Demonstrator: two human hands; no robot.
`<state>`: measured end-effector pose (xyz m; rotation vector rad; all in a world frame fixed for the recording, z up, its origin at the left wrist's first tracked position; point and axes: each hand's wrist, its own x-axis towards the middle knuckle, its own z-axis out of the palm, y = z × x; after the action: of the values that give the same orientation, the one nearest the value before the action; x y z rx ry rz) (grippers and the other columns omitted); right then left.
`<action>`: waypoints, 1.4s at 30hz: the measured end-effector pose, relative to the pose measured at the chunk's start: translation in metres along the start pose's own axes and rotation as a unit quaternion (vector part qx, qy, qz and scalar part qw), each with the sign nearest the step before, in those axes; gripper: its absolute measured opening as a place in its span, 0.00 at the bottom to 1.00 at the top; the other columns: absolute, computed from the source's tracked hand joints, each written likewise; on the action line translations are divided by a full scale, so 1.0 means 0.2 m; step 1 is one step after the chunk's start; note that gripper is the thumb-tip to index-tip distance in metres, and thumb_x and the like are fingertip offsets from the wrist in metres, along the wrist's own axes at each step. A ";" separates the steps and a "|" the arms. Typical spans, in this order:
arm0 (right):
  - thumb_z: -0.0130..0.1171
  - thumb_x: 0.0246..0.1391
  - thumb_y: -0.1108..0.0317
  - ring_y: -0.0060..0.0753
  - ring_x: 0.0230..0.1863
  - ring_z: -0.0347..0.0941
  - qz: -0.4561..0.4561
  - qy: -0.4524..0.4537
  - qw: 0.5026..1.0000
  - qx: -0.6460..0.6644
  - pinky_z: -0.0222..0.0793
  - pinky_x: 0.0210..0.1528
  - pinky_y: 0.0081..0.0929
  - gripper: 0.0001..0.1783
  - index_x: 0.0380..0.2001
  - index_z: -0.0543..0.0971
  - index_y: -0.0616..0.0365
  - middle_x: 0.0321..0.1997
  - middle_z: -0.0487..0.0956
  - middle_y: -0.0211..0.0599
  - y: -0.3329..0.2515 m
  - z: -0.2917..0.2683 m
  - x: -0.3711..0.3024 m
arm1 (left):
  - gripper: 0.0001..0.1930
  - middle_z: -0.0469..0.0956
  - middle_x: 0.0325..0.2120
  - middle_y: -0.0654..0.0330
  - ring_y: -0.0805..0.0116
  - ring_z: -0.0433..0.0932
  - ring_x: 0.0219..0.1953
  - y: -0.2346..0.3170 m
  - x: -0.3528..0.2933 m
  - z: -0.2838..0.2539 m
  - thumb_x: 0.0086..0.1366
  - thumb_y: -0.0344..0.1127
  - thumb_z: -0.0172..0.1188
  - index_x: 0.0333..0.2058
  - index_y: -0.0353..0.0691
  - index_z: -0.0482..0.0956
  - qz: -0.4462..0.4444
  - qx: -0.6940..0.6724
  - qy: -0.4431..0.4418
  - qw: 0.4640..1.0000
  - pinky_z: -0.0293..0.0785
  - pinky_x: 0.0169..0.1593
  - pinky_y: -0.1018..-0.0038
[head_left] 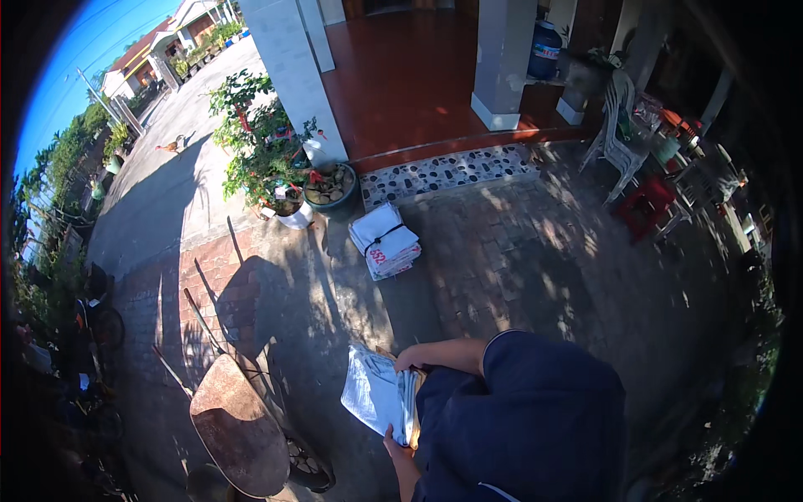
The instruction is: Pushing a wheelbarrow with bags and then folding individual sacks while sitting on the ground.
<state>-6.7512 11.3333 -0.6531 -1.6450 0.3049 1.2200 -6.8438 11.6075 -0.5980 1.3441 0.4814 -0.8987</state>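
At the top edge of a pale folded bundle, your right hand curls its fingers over the layers, while your left hand grips the bottom edge; whether its fingers are spread or pressed together cannot be told at this size. The bundle sits before your navy shirt, above the paving. Beyond, a strapped white stack rests near the lower left corner of a pebbled strip, with potted plants alongside. Left of the bundle stands a rusty wheelbarrow.
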 end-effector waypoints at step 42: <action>0.48 0.49 0.36 0.41 0.37 0.76 0.197 0.093 0.973 -0.078 0.72 0.36 0.36 0.39 0.45 0.72 0.67 0.39 0.77 0.52 1.50 -0.80 -1.04 | 0.31 0.77 0.35 0.40 0.51 0.76 0.42 -1.45 -0.27 1.50 0.58 0.58 0.47 0.36 0.30 0.77 -0.131 0.419 0.057 0.897 0.70 0.45 0.62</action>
<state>-6.9632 10.9950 -0.6585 -1.8998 0.6938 1.4099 -7.1586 11.3417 -0.6775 2.1601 0.3752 -1.3376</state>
